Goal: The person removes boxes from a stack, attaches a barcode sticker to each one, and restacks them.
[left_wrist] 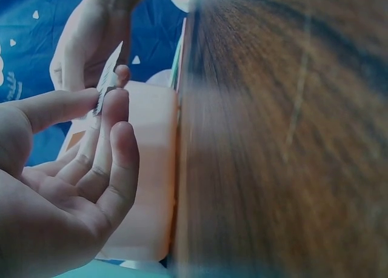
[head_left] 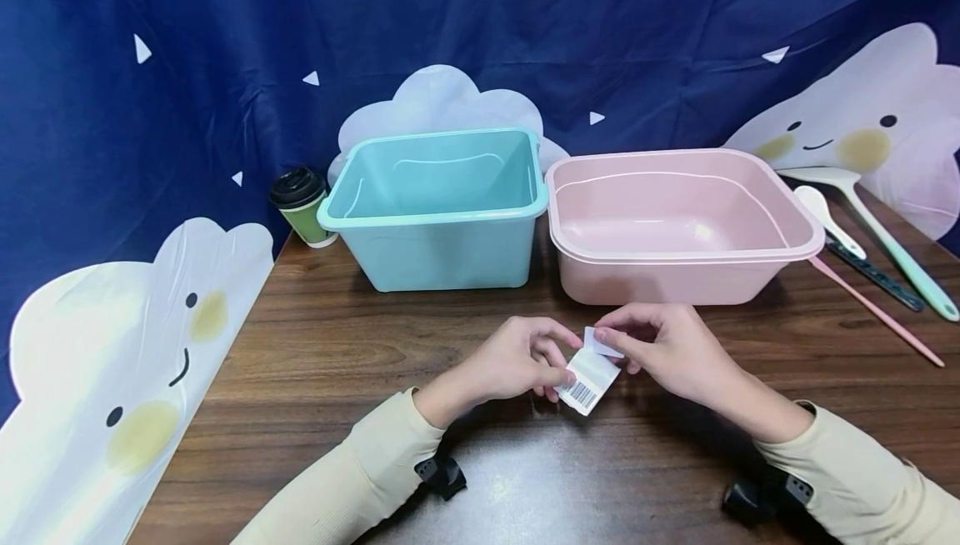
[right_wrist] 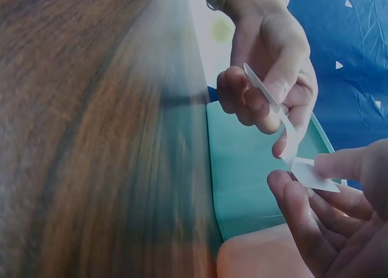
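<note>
Above the table, both hands hold a small white paper label (head_left: 596,368) with a barcode printed near its lower corner. My left hand (head_left: 512,363) pinches the barcode end between thumb and fingertips. On the other side my right hand (head_left: 670,353) pinches the folded upper flap (head_left: 606,347) between thumb and forefinger. From the right wrist, the label (right_wrist: 290,135) looks thin and bent, with a crease between the two hands. Seen nearly edge-on in the left wrist view, the label (left_wrist: 109,75) shows only a narrow strip. What is printed on its other side is hidden.
Behind the hands stand a teal bin (head_left: 450,249) and a pink basin (head_left: 667,278), side by side. A lidded green cup (head_left: 303,216) is left of the bin. Right of the basin lie a teal-handled utensil (head_left: 900,249), a white spoon (head_left: 828,218), a dark strip (head_left: 877,274) and a pink stick (head_left: 881,316).
</note>
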`<action>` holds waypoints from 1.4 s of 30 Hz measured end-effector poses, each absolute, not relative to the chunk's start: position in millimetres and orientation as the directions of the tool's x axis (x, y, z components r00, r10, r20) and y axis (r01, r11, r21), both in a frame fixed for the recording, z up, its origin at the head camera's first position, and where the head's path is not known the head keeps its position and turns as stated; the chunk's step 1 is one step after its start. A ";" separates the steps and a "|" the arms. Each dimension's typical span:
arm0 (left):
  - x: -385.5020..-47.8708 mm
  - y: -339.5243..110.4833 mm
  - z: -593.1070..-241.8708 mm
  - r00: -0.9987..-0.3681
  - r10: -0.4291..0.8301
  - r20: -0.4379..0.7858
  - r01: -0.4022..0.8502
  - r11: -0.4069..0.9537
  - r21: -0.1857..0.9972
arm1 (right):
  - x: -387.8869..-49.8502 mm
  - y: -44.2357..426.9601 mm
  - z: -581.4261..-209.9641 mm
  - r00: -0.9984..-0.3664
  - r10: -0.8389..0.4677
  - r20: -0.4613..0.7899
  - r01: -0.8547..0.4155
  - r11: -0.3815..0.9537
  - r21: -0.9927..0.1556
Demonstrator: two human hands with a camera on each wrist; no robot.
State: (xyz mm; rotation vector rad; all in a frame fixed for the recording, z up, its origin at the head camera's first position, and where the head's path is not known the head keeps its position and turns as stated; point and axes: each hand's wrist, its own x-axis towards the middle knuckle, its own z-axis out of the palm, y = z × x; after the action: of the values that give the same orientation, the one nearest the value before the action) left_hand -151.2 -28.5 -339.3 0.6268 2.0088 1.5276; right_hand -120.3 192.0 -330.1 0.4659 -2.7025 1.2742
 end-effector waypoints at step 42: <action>-151.8 -29.8 -340.3 -0.662 0.724 -0.194 0.117 0.355 0.927 | -120.5 197.5 -320.7 -0.939 -0.202 0.278 -0.344 0.577 -0.741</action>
State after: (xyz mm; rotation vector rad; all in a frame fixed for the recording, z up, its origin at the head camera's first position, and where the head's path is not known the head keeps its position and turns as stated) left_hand -151.8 -29.8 -340.3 0.7276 2.0239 1.3152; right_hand -120.5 197.5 -320.7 0.4609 -2.6422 1.2941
